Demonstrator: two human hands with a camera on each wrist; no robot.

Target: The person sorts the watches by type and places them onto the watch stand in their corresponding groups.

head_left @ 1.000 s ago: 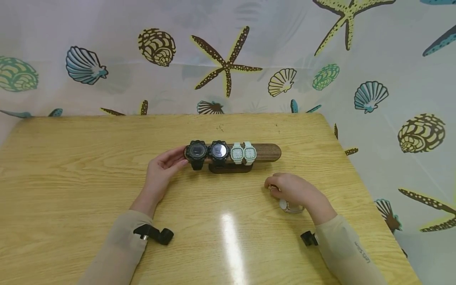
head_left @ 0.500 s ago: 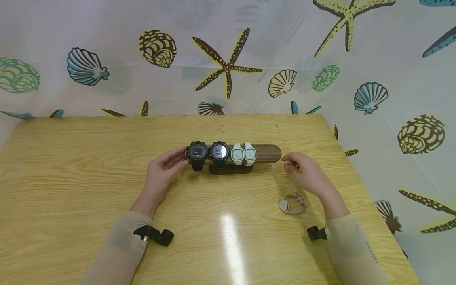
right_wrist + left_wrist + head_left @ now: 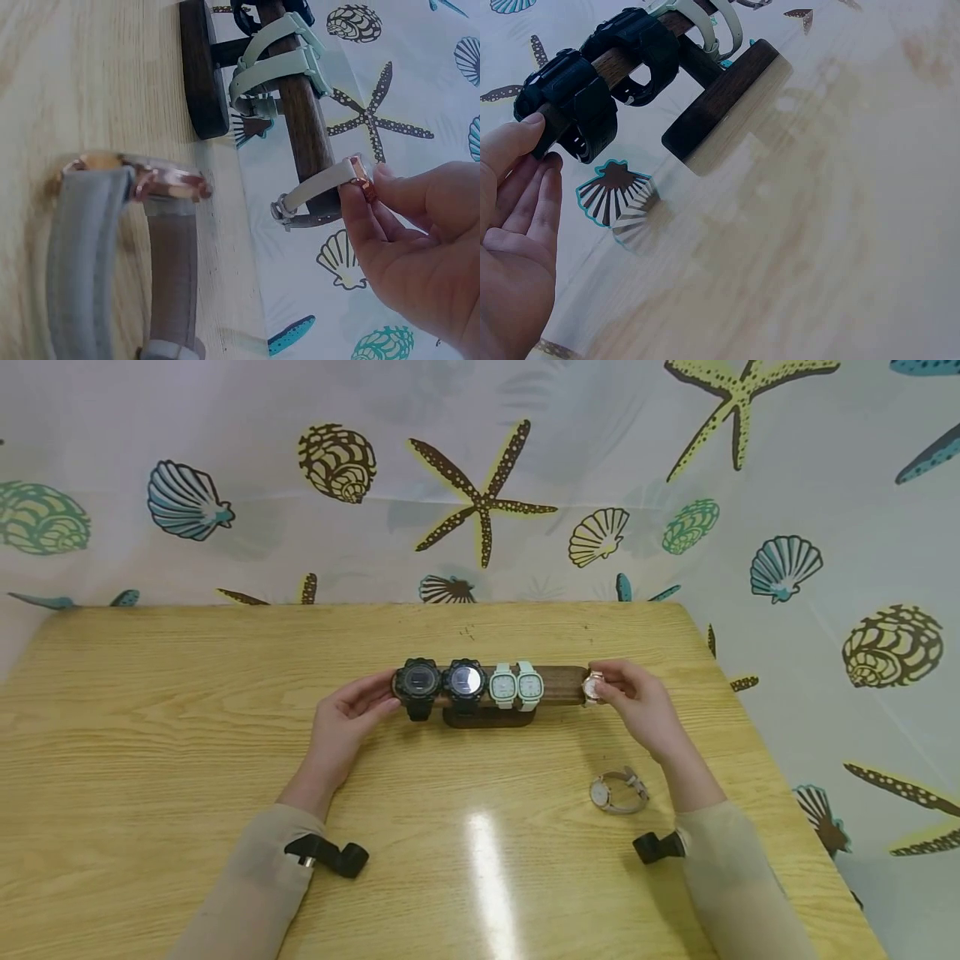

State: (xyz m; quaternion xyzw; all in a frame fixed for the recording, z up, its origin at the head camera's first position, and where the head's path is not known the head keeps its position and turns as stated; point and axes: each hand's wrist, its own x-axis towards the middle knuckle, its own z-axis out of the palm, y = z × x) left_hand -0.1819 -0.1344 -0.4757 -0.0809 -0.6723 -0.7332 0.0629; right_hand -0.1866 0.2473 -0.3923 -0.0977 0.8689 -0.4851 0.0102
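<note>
A dark wooden watch stand (image 3: 562, 685) bears two black digital watches (image 3: 418, 680) at its left and two pale green square watches (image 3: 529, 687) beside them. My left hand (image 3: 347, 718) pinches the bar's left end between thumb and fingers, seen closely in the left wrist view. At the opposite end, my right hand (image 3: 637, 702) pinches a rose-gold watch (image 3: 361, 178) by its case. In the right wrist view its pale strap loops around the bar's tip. A second rose-gold watch (image 3: 600, 793) with a greyish strap lies buckled on the table, below my right hand.
The wooden table (image 3: 187, 735) ends at a patterned cloth (image 3: 480, 468) at the back and right. A small black wrist camera (image 3: 351, 860) is strapped to the left sleeve, another camera (image 3: 647, 848) to the right.
My right hand has lifted the rose-gold watch from near the table, carried it up beside the stand, then left onto the bar's right end. The left hand keeps its hold.
</note>
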